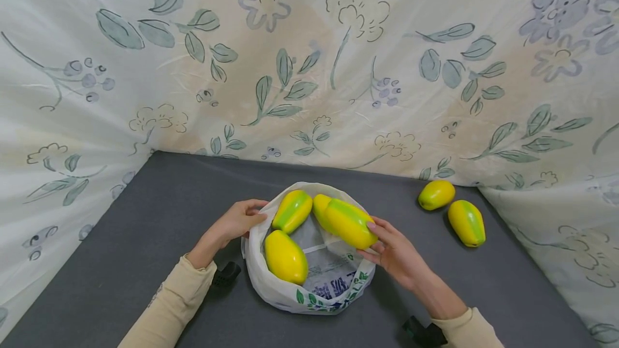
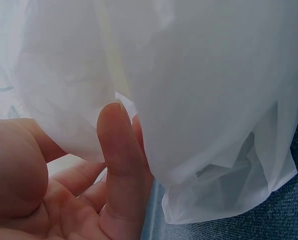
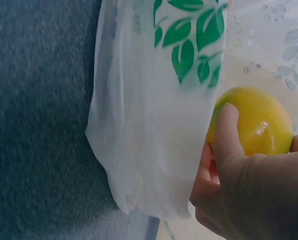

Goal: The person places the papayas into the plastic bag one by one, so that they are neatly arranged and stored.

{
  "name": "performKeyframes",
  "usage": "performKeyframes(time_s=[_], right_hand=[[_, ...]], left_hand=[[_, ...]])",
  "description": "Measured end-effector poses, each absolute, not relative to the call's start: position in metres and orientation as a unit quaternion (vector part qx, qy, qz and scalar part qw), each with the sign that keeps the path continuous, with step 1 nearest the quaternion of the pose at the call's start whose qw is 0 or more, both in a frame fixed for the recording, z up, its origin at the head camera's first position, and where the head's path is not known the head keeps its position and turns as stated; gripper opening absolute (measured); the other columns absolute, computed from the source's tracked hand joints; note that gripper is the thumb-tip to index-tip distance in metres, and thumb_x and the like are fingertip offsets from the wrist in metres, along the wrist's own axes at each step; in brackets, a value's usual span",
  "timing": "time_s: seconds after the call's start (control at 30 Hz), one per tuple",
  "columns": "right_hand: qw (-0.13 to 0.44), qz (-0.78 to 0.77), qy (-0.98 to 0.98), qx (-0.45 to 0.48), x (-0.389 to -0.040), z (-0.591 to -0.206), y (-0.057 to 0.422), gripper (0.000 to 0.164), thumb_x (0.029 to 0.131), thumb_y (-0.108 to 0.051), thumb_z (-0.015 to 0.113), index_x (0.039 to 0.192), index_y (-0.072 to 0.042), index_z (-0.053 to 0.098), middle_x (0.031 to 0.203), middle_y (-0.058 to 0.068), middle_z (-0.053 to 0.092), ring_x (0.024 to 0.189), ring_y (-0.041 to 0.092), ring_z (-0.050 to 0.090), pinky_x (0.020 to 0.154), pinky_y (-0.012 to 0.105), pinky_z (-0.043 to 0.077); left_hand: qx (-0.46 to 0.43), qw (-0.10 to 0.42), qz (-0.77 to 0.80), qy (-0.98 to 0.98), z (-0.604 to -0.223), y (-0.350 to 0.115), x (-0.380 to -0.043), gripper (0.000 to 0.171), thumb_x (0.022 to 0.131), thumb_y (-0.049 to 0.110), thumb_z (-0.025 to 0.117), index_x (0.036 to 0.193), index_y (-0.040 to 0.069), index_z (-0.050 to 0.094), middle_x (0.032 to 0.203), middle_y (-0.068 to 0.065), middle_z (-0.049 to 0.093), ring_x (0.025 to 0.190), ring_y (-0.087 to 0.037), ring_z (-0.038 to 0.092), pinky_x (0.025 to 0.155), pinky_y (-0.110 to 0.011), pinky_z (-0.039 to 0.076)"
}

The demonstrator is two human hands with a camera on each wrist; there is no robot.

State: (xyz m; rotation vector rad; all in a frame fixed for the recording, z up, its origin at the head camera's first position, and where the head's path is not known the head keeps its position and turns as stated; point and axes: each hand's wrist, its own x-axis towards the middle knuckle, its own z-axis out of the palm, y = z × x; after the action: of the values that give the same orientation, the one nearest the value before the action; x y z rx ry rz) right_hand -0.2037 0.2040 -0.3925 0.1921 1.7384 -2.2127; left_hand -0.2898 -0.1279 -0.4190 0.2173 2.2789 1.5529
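A white plastic bag (image 1: 271, 289) with green leaf print stands with its mouth rolled wide in the head view. My left hand (image 1: 242, 219) pinches its left rim; in the left wrist view the fingers (image 2: 119, 150) lie against the thin plastic. At the right rim, my right hand (image 1: 398, 251) grips a yellow papaya (image 1: 349, 223) with a green streak, over the bag's mouth. That papaya (image 3: 261, 120) shows beyond the bag's edge in the right wrist view. Inside lie a streaked papaya (image 1: 292, 211), a plain yellow one (image 1: 285, 256) and another (image 1: 320, 209) partly hidden behind the held papaya.
Two more papayas, one farther back (image 1: 437, 194) and one nearer (image 1: 466, 223), lie on the dark grey cloth (image 1: 159, 230) to the right. A flower-printed curtain (image 1: 300, 69) borders the table at the back and both sides.
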Motion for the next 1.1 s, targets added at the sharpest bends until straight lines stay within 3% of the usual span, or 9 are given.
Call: performKeyframes(time_s=[0.33,0.67,1.1], right_hand=[[0.196,-0.744,0.636,0.065,-0.202,-0.404,0.184,0.063,0.099,-0.029,0.053,0.146,-0.002,0.020,0.132,0.020,0.033,0.106,0.027,0.053,0.090,0.041,0.048],[0.216,-0.724,0.651,0.062,-0.205,-0.411,0.172,0.066,0.097,-0.033,0.056,0.145,-0.001,0.023,0.139,0.022,0.031,0.114,0.033,0.049,0.089,0.042,0.049],[0.284,-0.678,0.677,0.035,-0.206,-0.416,0.169,0.067,0.097,-0.036,0.056,0.142,0.001,0.025,0.131,0.022,0.041,0.105,0.028,0.057,0.093,0.045,0.045]], left_hand=[[0.075,0.185,0.551,0.811,-0.419,-0.130,-0.289,0.042,0.098,0.012,0.055,0.137,0.001,0.047,0.114,-0.017,0.061,0.079,-0.020,0.063,0.063,-0.034,0.054],[0.078,0.188,0.555,0.807,-0.420,-0.130,-0.290,0.042,0.099,0.015,0.054,0.138,0.002,0.046,0.116,-0.016,0.062,0.082,-0.021,0.064,0.064,-0.036,0.054],[0.081,0.191,0.551,0.808,-0.421,-0.129,-0.292,0.042,0.099,0.015,0.054,0.138,0.003,0.047,0.112,-0.013,0.063,0.082,-0.020,0.064,0.065,-0.035,0.054]])
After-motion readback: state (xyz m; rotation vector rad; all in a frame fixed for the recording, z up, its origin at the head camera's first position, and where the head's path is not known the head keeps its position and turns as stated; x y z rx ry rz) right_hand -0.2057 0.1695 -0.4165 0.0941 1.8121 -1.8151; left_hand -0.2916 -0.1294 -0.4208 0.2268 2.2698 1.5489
